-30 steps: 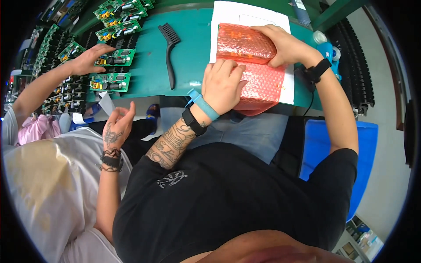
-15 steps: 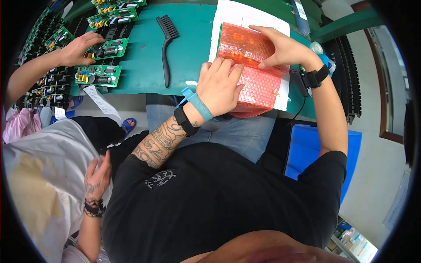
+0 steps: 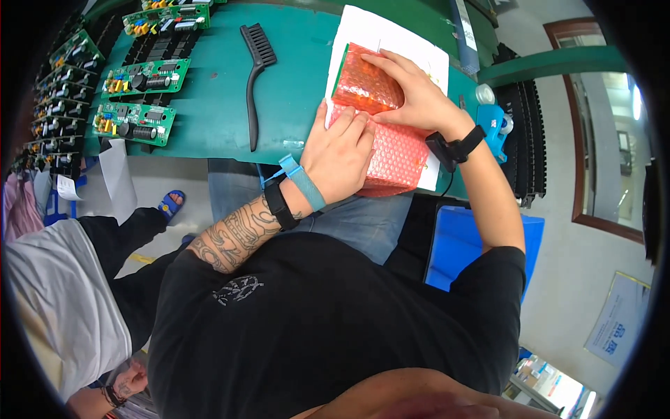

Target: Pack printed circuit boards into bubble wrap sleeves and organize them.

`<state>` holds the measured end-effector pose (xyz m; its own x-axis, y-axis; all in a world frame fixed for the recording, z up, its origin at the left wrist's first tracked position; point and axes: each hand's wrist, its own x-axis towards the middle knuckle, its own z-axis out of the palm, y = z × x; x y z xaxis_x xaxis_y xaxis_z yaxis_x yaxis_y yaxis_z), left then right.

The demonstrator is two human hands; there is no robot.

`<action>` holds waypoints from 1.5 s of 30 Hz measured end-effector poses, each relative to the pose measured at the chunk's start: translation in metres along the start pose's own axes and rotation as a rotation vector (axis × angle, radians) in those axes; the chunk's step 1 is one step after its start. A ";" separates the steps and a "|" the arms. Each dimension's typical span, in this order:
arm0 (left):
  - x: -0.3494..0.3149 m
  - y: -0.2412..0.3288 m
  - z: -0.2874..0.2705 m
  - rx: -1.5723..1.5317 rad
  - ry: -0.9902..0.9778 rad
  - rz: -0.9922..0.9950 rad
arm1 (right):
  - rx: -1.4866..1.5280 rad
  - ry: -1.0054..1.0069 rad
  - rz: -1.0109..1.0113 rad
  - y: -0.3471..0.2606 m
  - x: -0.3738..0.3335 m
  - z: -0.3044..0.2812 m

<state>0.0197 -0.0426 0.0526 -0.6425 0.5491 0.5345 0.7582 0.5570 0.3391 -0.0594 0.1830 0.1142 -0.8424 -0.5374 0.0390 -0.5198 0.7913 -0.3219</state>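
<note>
A sheet of pink-red bubble wrap lies over white paper at the table's front edge. Its upper part is folded over a circuit board, whose green edge peeks out at the left. My right hand spans the folded bundle, fingers over the far side and thumb at the near side, gripping it. My left hand grips the wrap at the fold, fingers bent onto it and close to the right thumb. Most of the board is hidden inside.
A black brush lies left of the paper on the green table. Circuit boards stand in black racks farther left. A blue bin sits below the table at right. Beside me is a co-worker in a white shirt.
The folded part now covers less width, and my right hand has shifted left with it. The co-worker's hand has left the circuit boards. The whole view has shifted slightly.
</note>
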 end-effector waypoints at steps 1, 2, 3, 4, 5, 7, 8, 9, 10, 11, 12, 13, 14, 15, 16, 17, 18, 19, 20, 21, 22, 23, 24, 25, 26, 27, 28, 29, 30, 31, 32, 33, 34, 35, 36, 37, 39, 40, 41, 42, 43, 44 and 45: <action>0.000 -0.001 0.000 -0.012 0.001 -0.003 | 0.062 -0.001 0.016 0.001 0.002 0.000; -0.001 -0.002 -0.001 -0.014 0.011 -0.016 | 0.055 -0.013 0.007 0.001 0.003 -0.001; -0.001 -0.002 -0.002 -0.017 0.013 -0.017 | 0.080 -0.011 0.014 0.000 0.003 -0.002; -0.002 -0.003 -0.004 -0.019 0.013 -0.018 | 0.106 -0.009 0.021 0.000 0.003 -0.004; -0.002 -0.003 -0.004 -0.022 0.011 -0.019 | 0.133 -0.006 0.030 0.000 0.003 -0.005; -0.004 -0.002 -0.003 -0.027 0.009 -0.031 | 0.141 -0.020 0.028 0.001 0.004 -0.007; -0.004 -0.003 -0.002 -0.029 0.001 -0.031 | 0.152 -0.022 0.034 0.001 0.005 -0.007; -0.004 -0.003 -0.001 -0.032 -0.009 -0.030 | 0.164 -0.023 0.040 0.001 0.005 -0.006; -0.005 -0.004 -0.001 -0.033 -0.014 -0.027 | 0.168 -0.021 0.044 0.001 0.006 -0.006; -0.005 -0.005 -0.001 -0.028 -0.013 -0.027 | 0.160 -0.023 0.049 -0.001 0.007 -0.006; -0.005 -0.004 -0.002 -0.023 -0.013 -0.018 | 0.150 -0.018 0.059 -0.001 0.006 -0.008; -0.004 -0.003 -0.002 -0.018 -0.014 -0.008 | 0.142 -0.012 0.071 -0.002 0.003 -0.009; -0.003 -0.002 -0.002 -0.020 -0.025 0.012 | 0.146 0.004 0.086 0.000 0.001 -0.008; -0.002 -0.001 -0.001 -0.018 -0.028 0.004 | 0.107 0.005 0.079 0.003 0.000 -0.007; -0.001 0.001 0.000 -0.016 -0.032 -0.001 | 0.067 0.006 0.074 0.007 -0.001 -0.006; -0.001 0.001 -0.001 -0.007 -0.038 -0.002 | 0.031 0.014 0.068 0.010 -0.001 -0.003; 0.000 0.001 -0.002 -0.002 -0.055 0.028 | 0.040 0.042 0.087 0.012 -0.001 -0.002; -0.001 0.001 -0.005 -0.012 -0.074 -0.001 | 0.043 0.035 0.090 0.011 0.000 -0.003; 0.000 0.001 -0.008 -0.023 -0.095 -0.028 | 0.047 0.027 0.097 0.011 0.000 -0.004; 0.001 0.002 -0.010 -0.032 -0.116 -0.056 | 0.051 0.020 0.102 0.011 -0.002 -0.004; 0.003 0.003 -0.011 -0.027 -0.130 -0.027 | 0.057 0.046 0.121 0.010 -0.005 -0.002; 0.005 0.004 -0.012 -0.036 -0.116 -0.042 | -0.012 0.070 0.129 0.010 -0.007 0.000; 0.007 0.007 -0.013 -0.043 -0.103 -0.062 | -0.080 0.090 0.135 0.009 -0.011 0.002; 0.008 0.009 -0.014 -0.050 -0.090 -0.083 | -0.148 0.109 0.141 0.009 -0.014 0.003; 0.010 0.009 -0.014 -0.042 -0.103 -0.062 | -0.140 0.130 0.155 0.012 -0.016 0.002; 0.011 0.008 -0.014 -0.019 -0.121 -0.055 | -0.087 0.093 0.140 0.016 -0.017 0.000; 0.012 0.007 -0.013 0.006 -0.139 -0.048 | -0.034 0.056 0.122 0.021 -0.016 -0.003; 0.013 0.006 -0.012 0.032 -0.158 -0.043 | 0.021 0.020 0.102 0.021 -0.013 -0.008; 0.013 0.005 -0.012 0.048 -0.168 -0.029 | 0.032 0.041 0.103 0.023 -0.009 -0.016; 0.013 0.005 -0.012 0.061 -0.164 -0.026 | 0.068 -0.049 0.174 0.026 -0.003 -0.028; 0.012 0.006 -0.011 0.076 -0.159 -0.027 | 0.106 -0.142 0.239 0.027 0.003 -0.040; 0.012 0.005 -0.011 0.093 -0.154 -0.028 | 0.144 -0.236 0.300 0.026 0.008 -0.044; 0.012 0.006 -0.009 0.099 -0.155 -0.019 | 0.147 -0.225 0.300 0.024 0.011 -0.044; 0.012 0.007 -0.009 0.101 -0.157 -0.014 | 0.101 -0.259 0.338 0.021 0.014 -0.044; 0.012 0.008 -0.008 0.103 -0.158 -0.010 | 0.055 -0.294 0.377 0.018 0.017 -0.043; 0.011 0.009 -0.008 0.110 -0.160 -0.013 | 0.011 -0.331 0.406 0.016 0.020 -0.043; 0.010 0.011 -0.006 0.122 -0.157 -0.008 | -0.037 -0.313 0.374 0.019 0.020 -0.040; 0.010 0.012 -0.005 0.119 -0.153 -0.003 | -0.089 -0.301 0.353 0.022 0.018 -0.038; 0.011 0.013 -0.005 0.114 -0.149 0.003 | -0.143 -0.291 0.335 0.023 0.016 -0.038; 0.011 0.012 -0.005 0.116 -0.148 0.000 | -0.143 -0.291 0.331 0.021 0.015 -0.038; 0.010 0.011 -0.006 0.119 -0.146 -0.001 | -0.157 -0.243 0.296 0.018 0.013 -0.037; 0.010 0.011 -0.006 0.119 -0.143 -0.003 | -0.171 -0.196 0.261 0.016 0.009 -0.036; 0.010 0.011 -0.006 0.118 -0.140 -0.005 | -0.185 -0.150 0.228 0.013 0.006 -0.036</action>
<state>0.0224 -0.0348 0.0660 -0.6618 0.6229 0.4173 0.7417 0.6249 0.2435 -0.0761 0.2006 0.1438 -0.9167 -0.3668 -0.1586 -0.3492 0.9282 -0.1285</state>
